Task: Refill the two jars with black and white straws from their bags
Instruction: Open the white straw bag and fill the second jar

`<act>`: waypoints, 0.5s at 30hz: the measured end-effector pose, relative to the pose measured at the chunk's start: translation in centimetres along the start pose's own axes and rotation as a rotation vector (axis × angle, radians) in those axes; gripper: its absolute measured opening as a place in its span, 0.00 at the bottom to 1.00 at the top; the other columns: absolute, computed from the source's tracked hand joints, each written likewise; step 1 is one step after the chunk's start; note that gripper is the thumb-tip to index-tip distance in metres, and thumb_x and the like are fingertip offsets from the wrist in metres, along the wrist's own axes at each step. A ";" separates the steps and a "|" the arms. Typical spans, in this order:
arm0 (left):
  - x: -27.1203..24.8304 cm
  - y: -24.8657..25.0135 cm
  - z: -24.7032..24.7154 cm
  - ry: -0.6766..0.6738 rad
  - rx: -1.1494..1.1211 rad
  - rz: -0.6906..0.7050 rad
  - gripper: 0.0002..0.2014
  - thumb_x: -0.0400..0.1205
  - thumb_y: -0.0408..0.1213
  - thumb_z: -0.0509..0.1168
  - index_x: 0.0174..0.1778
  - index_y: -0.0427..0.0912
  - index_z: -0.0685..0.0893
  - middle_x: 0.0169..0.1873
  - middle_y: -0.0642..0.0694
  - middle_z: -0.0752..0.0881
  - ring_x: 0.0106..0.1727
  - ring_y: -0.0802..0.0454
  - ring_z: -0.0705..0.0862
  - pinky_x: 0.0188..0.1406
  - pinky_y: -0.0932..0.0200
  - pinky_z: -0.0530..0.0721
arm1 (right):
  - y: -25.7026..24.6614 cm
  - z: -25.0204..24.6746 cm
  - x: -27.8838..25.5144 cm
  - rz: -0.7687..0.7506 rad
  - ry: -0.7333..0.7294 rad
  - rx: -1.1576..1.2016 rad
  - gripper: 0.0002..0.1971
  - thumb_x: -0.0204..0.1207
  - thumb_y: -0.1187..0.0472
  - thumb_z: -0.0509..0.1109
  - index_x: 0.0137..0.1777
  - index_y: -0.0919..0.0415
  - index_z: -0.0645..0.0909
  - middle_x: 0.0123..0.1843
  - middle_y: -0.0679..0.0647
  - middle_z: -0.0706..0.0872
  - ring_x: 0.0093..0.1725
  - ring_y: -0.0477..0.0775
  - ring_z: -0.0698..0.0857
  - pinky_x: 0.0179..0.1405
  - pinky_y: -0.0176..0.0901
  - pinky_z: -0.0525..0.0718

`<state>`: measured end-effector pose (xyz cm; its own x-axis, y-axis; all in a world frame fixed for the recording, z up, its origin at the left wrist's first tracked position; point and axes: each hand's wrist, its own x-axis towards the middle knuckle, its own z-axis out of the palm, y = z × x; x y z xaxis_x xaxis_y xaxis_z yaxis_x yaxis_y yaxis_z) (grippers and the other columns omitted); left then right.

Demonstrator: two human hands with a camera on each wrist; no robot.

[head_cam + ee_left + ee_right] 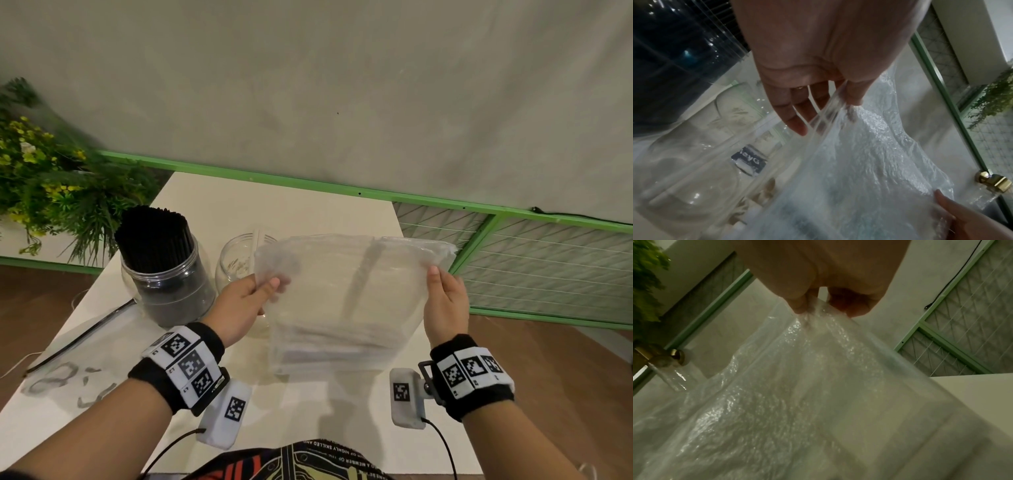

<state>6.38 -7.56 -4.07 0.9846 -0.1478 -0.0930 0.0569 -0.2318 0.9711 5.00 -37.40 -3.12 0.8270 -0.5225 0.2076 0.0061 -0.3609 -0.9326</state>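
Observation:
I hold a clear plastic bag [342, 284] upright above the white table [308, 411]. White straws [329, 346] lie across its bottom. My left hand [270, 284] pinches the bag's upper left corner, and my right hand [433, 274] pinches its upper right edge. In the left wrist view my left hand [838, 100] holds the bag's rim [818, 120] between thumb and fingers. In the right wrist view my right hand [818, 308] does the same. A jar packed with black straws [164, 267] stands at the left. An empty clear jar [236, 260] stands beside it, partly hidden by the bag.
A flat, empty clear bag [85, 342] with a dark strip lies on the table's left part. A green plant [51, 178] stands at the far left. A green-framed grid panel [548, 267] runs behind and to the right. A small clear bottle with a gold cap [992, 180] stands behind the bag.

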 end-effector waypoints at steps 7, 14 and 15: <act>0.2 0.0 -0.4 0.081 -0.010 0.009 0.07 0.83 0.41 0.65 0.47 0.49 0.89 0.42 0.49 0.91 0.48 0.51 0.87 0.52 0.55 0.84 | -0.6 -0.5 -0.5 -0.075 0.058 0.040 0.11 0.86 0.58 0.59 0.45 0.48 0.81 0.46 0.52 0.78 0.48 0.49 0.77 0.50 0.40 0.73; 0.3 0.8 -0.3 0.133 0.108 0.019 0.05 0.79 0.44 0.70 0.47 0.50 0.90 0.45 0.54 0.90 0.51 0.56 0.86 0.55 0.58 0.80 | 0.1 -0.8 0.6 -0.035 0.018 -0.045 0.11 0.86 0.52 0.59 0.50 0.44 0.84 0.53 0.57 0.85 0.55 0.56 0.82 0.59 0.54 0.81; 0.2 1.3 -0.3 0.154 0.098 0.046 0.08 0.79 0.45 0.70 0.49 0.48 0.90 0.45 0.54 0.90 0.50 0.56 0.86 0.54 0.59 0.80 | 0.0 -1.0 0.8 -0.063 0.060 -0.021 0.12 0.86 0.50 0.59 0.45 0.43 0.83 0.48 0.59 0.84 0.50 0.58 0.82 0.54 0.53 0.81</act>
<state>6.73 -7.62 -2.78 0.9999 -0.0131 -0.0074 0.0027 -0.3216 0.9469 5.07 -38.56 -2.67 0.7902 -0.5434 0.2834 0.0444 -0.4104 -0.9108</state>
